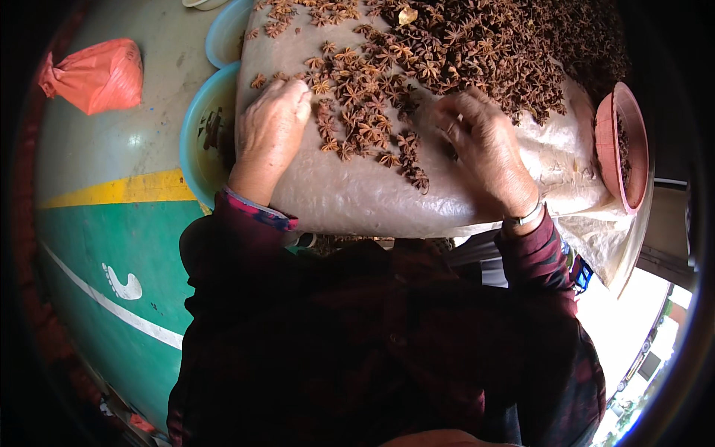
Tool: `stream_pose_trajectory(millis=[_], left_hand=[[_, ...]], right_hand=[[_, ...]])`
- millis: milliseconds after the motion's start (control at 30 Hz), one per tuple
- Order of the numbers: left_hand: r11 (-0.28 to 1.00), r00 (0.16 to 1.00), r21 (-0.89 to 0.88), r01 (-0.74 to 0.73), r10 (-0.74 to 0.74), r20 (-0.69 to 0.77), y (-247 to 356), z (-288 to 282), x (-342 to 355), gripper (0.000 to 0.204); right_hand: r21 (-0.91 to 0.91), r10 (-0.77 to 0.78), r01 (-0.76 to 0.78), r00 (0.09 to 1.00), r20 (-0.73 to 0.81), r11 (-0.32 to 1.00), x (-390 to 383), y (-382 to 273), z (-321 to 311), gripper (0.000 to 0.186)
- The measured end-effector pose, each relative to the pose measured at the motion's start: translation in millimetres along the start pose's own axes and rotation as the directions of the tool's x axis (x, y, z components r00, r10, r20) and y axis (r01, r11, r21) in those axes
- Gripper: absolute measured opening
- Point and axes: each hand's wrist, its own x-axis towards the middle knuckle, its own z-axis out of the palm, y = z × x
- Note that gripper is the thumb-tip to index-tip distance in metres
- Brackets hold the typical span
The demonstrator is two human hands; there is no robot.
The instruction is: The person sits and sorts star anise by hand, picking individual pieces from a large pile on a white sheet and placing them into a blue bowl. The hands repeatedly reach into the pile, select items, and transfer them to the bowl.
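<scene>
Star anise pods are spread over a table covered with a clear plastic sheet (335, 197). My left hand (272, 127) is closed at the table's left edge, beside a loose cluster of star anise (365, 119); whatever its curled fingers hold is hidden. On the other side of that cluster, my right hand (484, 141) hovers with its fingers bent inward, near the front of the big star anise heap (491, 52). Its fingertips are slightly blurred, and anything between them cannot be made out. A short row of pods runs between the two hands.
A blue basin (186, 141) with a few dark bits inside stands against the table's left side, a second blue basin (216, 37) behind it. A pink basin (605, 149) holding dark pieces sits at the right edge. A tied red bag (104, 74) lies on the floor.
</scene>
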Motion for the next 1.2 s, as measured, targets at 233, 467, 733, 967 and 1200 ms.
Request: stream_pose_trajectory(millis=[233, 467, 733, 967, 1200], left_hand=[[0.982, 0.992, -0.183, -0.042, 0.02, -0.122, -10.1, -0.3, -0.7, 0.017], [0.983, 0.996, -0.184, -0.007, -0.01, -0.093, 20.0, -18.5, -5.5, 0.048], [0.757, 0.914, -0.547, -0.359, 0.402, -0.043, 84.1, -0.2, -43.5, 0.02], [0.24, 0.968, -0.949, 0.204, 0.095, 0.232, 99.0, -1.0, -60.3, 0.017], [-0.198, 0.579, -0.632, 0.749, 0.66, 0.479, 84.0, -7.6, -58.9, 0.022]], right_hand=[[-0.319, -0.04, 0.058, 0.997, 0.064, 0.946, 17.8, -4.3, 15.4, 0.017], [-0.185, -0.154, 0.138, 0.985, -0.073, 0.973, 15.7, -5.8, 27.2, 0.01], [0.133, -0.229, 0.235, 0.972, -0.059, 0.963, -42.6, -40.9, 16.5, 0.005], [0.285, -0.18, 0.212, 0.974, -0.137, 0.935, -73.8, -50.0, 21.2, 0.007], [0.288, -0.053, 0.116, 0.975, -0.218, 0.951, -90.2, -39.0, 17.8, 0.008]])
